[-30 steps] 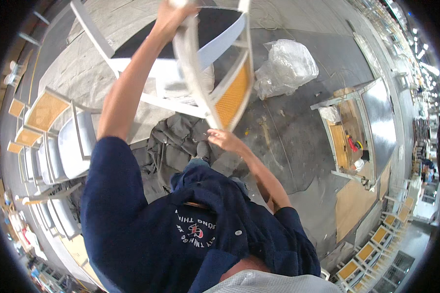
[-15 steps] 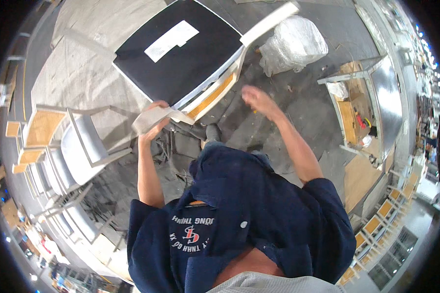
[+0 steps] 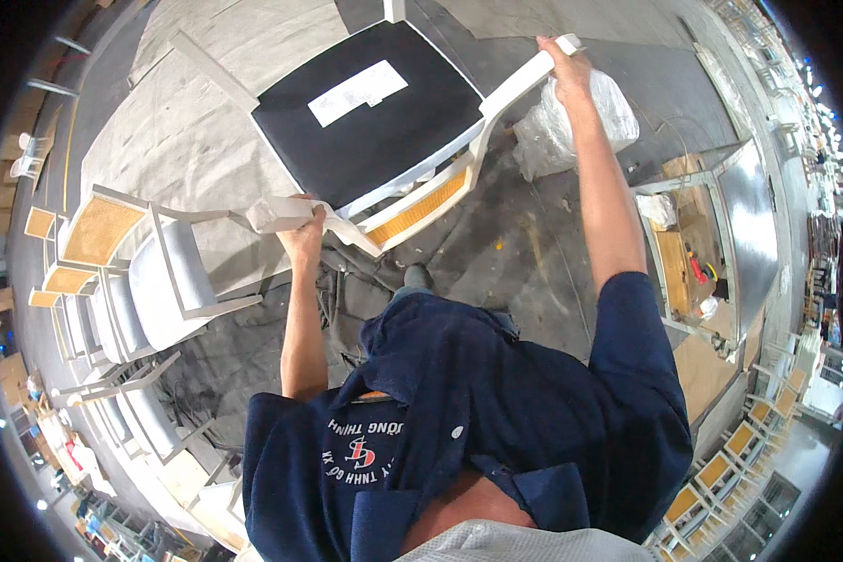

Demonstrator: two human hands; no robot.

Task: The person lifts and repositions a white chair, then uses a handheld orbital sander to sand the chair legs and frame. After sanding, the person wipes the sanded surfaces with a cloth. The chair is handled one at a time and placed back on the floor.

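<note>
A pale wooden chair [image 3: 464,173] is turned over in front of me, its black underside [image 3: 412,140] facing up with a white label [image 3: 358,92] on it. The legs stick out from the seat's corners, and a yellow woven cane strip [image 3: 421,208] shows in the backrest on the near side. My left hand [image 3: 302,234] is closed round the near left leg [image 3: 276,214], with some fingers hidden behind it. Out to the right, my right hand [image 3: 567,73] grips the end of the other near leg [image 3: 526,82].
A plastic-wrapped bundle [image 3: 618,110] lies beyond my right forearm. Further right stands a metal-framed cart [image 3: 735,244] with cardboard and a red tool [image 3: 695,267] inside. Several grey-seated chairs [image 3: 164,267] crowd the left, near a beige floor cloth [image 3: 150,140]. More chairs [image 3: 721,459] line the right edge.
My right hand has reached forward and taken hold of the chair's right leg. The upturned chair appears slightly further right and lower in view, with my left hand still on its leg.
</note>
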